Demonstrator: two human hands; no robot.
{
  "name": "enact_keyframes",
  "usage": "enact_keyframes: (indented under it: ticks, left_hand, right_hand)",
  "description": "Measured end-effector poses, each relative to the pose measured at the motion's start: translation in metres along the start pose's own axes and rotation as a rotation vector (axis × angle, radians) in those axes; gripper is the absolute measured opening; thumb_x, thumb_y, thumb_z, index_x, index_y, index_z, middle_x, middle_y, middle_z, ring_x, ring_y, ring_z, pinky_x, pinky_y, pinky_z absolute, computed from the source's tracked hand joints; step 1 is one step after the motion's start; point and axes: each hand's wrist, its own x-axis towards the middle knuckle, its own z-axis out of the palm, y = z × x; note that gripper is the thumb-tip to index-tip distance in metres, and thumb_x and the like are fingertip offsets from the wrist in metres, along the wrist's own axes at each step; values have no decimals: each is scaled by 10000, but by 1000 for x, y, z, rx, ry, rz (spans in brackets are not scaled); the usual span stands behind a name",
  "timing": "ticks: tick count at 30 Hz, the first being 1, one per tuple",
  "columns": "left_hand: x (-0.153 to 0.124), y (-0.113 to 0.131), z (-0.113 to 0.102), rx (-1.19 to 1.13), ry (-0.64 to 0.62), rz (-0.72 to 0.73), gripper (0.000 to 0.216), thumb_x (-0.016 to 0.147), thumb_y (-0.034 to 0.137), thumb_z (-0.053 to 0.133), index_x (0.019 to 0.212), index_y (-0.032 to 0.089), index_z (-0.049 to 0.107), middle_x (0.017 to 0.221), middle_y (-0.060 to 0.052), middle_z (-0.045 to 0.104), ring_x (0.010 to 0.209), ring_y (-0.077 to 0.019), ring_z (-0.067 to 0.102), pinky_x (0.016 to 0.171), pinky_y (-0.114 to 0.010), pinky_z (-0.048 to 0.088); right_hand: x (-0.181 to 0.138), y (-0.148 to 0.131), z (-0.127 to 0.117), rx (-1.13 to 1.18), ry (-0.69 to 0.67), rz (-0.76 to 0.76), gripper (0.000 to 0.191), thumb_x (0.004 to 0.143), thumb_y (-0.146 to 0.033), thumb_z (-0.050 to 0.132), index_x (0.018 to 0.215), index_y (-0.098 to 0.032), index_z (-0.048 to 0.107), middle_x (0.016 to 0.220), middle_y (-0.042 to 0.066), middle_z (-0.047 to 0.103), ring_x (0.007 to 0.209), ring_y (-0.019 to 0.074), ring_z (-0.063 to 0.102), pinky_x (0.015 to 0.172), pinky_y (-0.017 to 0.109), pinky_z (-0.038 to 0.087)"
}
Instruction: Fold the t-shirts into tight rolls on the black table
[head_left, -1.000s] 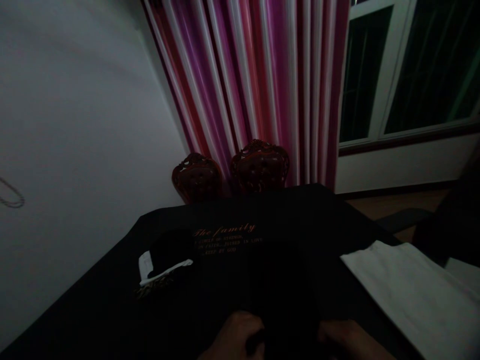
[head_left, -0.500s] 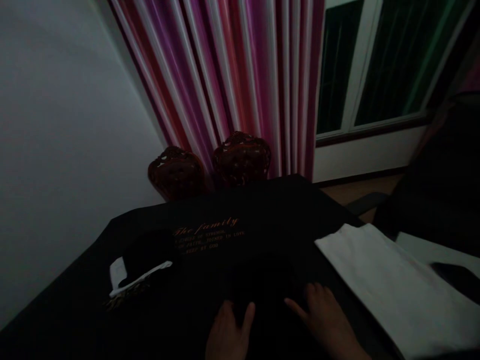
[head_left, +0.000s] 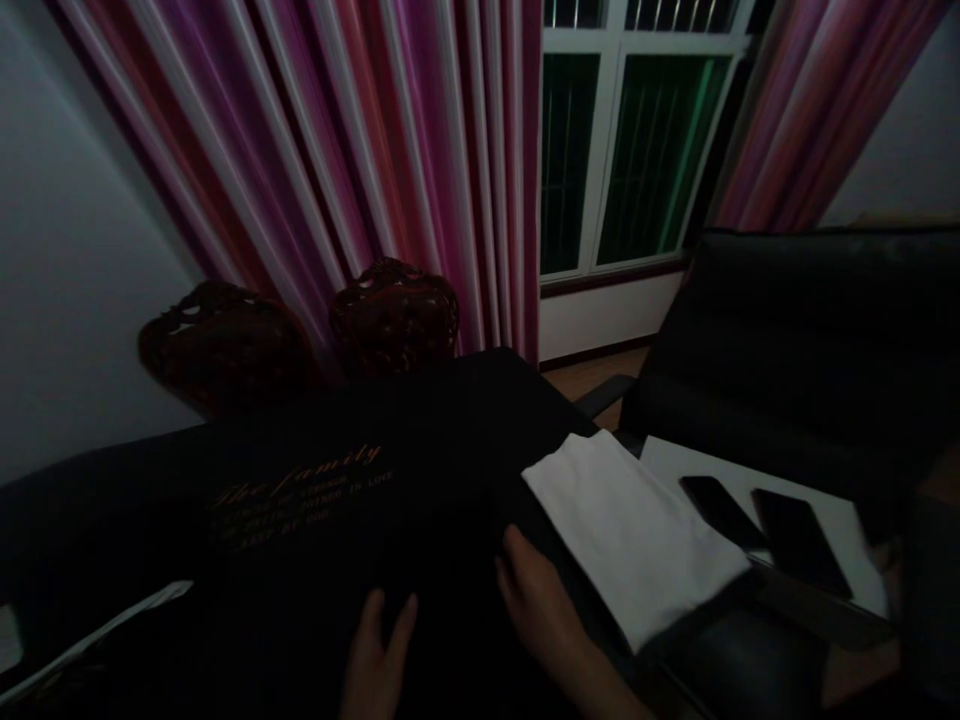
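Head view: hands on black cloth

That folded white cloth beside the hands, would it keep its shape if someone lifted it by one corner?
Probably not. The white cloth looks like thin fabric folded flat, and its near edge already droops over the table side, so it would likely unfold and hang limp. It seems light. Pushed by the right hand, it may bunch rather than slide.

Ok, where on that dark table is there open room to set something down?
The black cloth lies open between the orange lettering and the chair backs. Crowded: left hand and right hand near the front edge, white folded cloth and two phones to the right.
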Motion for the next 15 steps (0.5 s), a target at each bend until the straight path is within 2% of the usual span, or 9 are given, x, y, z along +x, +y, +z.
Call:
enact_keyframes:
  ticks: [3,5,7,9,12,15]
  left_hand:
    - [-19,51,28,-246,-51,58,598,803,709,365,1140,217,399,1193,-116,575,1152,-276,559,997,-416,463]
    - [-32,86,51,-394,-134,104,543,860,677,312,1181,240,324,1208,-109,560,1101,-244,579,953,-385,483]
    - [-44,114,77,-537,-256,215,466,908,609,308,1206,253,256,1275,-121,524,1118,-215,572,953,-344,474]
    - [-54,132,107,-628,-351,347,418,931,539,357,1208,258,221,1338,-125,479,1179,-194,535,995,-311,437]
    - [-63,135,154,-567,-454,385,423,906,404,490,1211,246,243,1305,-109,493,1180,-192,517,1017,-307,402]
    - [-65,122,187,-385,-486,313,366,826,258,561,1131,213,365,1180,-92,545,1094,-214,532,985,-337,401]
  right_hand:
    - [10,10,-61,8,93,-36,136,957,-321,371,889,-221,433,797,19,564,691,163,556,625,265,425]
    - [15,25,-106,-29,141,-33,167,947,-371,398,855,-232,404,752,-5,531,640,152,517,581,256,399]
    - [19,48,-148,-82,190,-10,201,932,-419,437,859,-235,404,781,-2,547,655,153,529,579,254,403]
    - [21,80,-182,-123,204,14,238,915,-468,463,879,-236,424,858,19,585,732,172,571,611,261,432]
    - [17,136,-208,-154,148,95,299,881,-531,483,938,-237,469,935,50,621,824,212,616,656,289,480]
    - [4,188,-202,-184,94,194,379,820,-579,517,957,-226,505,949,83,643,815,247,639,695,346,517]
